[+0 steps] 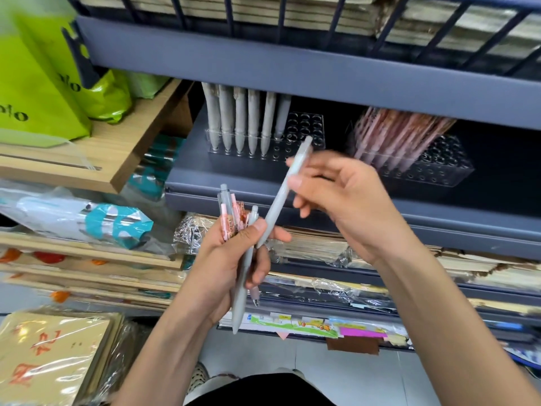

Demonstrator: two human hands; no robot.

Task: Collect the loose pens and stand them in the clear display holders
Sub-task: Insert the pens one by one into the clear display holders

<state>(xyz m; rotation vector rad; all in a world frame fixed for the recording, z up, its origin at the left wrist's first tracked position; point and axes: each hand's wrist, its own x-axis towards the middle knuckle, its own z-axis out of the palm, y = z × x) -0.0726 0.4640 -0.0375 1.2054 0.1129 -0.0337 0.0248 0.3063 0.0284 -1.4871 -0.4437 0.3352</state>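
Two hands with loose pens before the pen shelf

The left hand point(231, 256) has its fingers curled round a bunch of pens point(235, 212), grey and pink; the right hand point(351, 200) pinches one grey pen point(281, 197) between thumb and fingers, tilted, its lower end at the left thumb. Behind, on the grey shelf point(187, 183), a clear display holder point(306, 133) stands a row of grey pens point(240, 118), with open holes on its right; a second clear holder point(436, 171) carries leaning pink pens point(395, 133). The upper shelf's front edge point(292, 65) overhangs both and hides the pen tops. Green bags point(35, 92) sit to the left, and wrapped paper stacks point(310, 244) lie below.
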